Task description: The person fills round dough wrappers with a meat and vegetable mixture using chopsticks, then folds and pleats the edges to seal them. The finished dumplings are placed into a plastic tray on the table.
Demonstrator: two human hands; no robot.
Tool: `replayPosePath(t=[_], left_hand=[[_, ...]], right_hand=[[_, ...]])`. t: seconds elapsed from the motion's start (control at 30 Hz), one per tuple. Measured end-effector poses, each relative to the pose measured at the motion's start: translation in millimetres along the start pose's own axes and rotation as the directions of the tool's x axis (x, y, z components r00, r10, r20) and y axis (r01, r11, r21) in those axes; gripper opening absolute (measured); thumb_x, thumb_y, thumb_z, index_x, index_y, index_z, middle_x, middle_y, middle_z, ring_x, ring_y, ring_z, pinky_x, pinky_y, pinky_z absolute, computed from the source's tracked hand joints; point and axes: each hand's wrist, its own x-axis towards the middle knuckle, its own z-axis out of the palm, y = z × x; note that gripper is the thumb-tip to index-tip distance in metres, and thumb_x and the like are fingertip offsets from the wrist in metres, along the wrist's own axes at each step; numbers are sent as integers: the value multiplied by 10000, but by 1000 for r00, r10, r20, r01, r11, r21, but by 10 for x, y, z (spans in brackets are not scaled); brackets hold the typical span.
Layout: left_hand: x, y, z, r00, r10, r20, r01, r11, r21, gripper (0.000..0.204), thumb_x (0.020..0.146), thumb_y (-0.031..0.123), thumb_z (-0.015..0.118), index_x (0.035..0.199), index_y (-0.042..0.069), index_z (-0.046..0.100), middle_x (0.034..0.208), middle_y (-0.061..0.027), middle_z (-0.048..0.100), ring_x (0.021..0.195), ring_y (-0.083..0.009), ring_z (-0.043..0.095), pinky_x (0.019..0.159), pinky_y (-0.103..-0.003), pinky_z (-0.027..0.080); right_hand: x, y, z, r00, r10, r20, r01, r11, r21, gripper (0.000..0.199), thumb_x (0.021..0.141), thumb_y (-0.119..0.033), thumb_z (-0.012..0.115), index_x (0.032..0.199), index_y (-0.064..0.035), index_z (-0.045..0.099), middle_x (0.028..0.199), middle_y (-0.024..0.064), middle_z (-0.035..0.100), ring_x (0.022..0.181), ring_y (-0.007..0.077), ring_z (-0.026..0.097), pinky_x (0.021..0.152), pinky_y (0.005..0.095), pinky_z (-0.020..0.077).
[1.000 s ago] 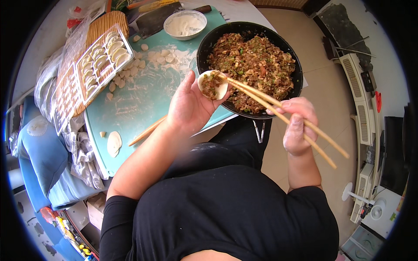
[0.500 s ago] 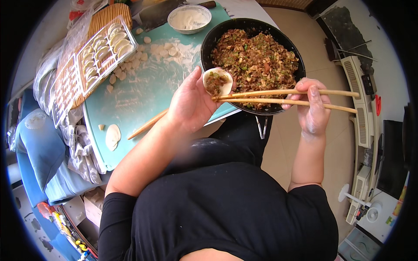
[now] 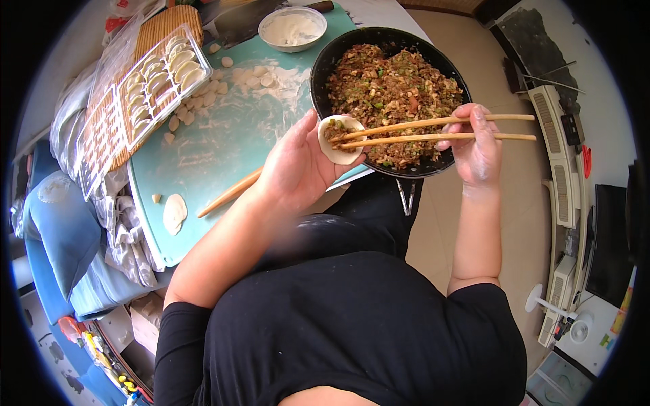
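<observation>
My left hand [image 3: 296,166] cups a round dumpling wrapper [image 3: 338,139] with a bit of minced filling in it, held just in front of the black pan [image 3: 323,62]. My right hand [image 3: 477,147] grips a pair of wooden chopsticks [image 3: 433,131] lying nearly level, their tips resting on the filling inside the wrapper. The pan is heaped with brown and green minced filling [image 3: 393,95].
A teal floured board [image 3: 217,149] carries small dough pieces [image 3: 254,76], a flat wrapper [image 3: 175,213] and a wooden rolling pin [image 3: 229,193]. A clear tray of finished dumplings [image 3: 159,84] lies at the left. A white flour bowl [image 3: 292,28] stands behind. Grey cloth hangs at the left edge.
The chopsticks have swung from a downward slant to nearly level, and their tips now sit in the wrapper. My left hand has stayed by the pan's rim.
</observation>
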Motion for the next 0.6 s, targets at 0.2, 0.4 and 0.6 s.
replayPosePath(t=[0.2,0.4,0.6], left_hand=[[-35,22,-24,998,-47,36,46,999,26,569,955,430,254,1247,-39,393,1236,-209,471,1141,-326,481,959,-394,417],[-56,23,-30,997,-55,45,51,995,81,583,952,439,255,1269,-35,374,1245,-213,464,1143,-335,477,957,-391,417],[-94,58,-42,999,-31,45,29,999,33,577,953,430,258,1272,-36,374,1242,-214,465,1144,-339,477,959,-388,419]], right_hand=[[20,-22,-51,998,31,-49,-26,994,108,265,925,-267,460,862,-29,557,666,72,571,548,180,577,503,324,531],[31,51,27,991,33,-128,-20,995,102,264,929,-271,447,854,-42,555,655,69,563,546,187,570,503,338,531],[19,72,-20,995,48,-91,-40,995,87,255,925,-256,452,847,-35,552,654,76,568,540,185,579,496,330,536]])
